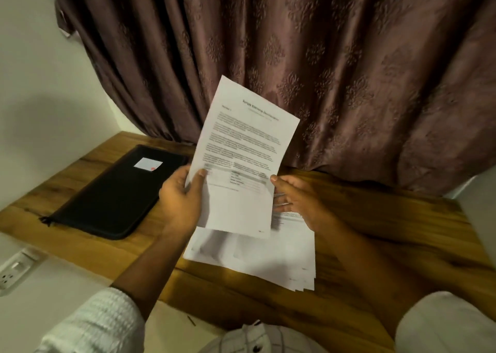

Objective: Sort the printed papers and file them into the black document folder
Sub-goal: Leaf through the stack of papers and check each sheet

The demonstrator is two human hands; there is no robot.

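A printed sheet [243, 148] with text and a small table stands tilted up above the wooden desk [389, 234]. My left hand [181, 201] pinches its lower left edge, thumb on the front. On the sheet's lower right edge my right hand [294, 198] holds it, thumb on top and fingers behind. Under the sheet a stack of several more printed papers [255, 258] lies flat on the desk. The black document folder [112, 191], zipped shut and bearing a white label, lies to the left.
A brown patterned curtain [322, 70] hangs right behind the desk. A white wall [40, 84] closes the left side, with a wall socket [16, 269] below the desk edge. A pale object [480, 218] rests at the desk's right edge.
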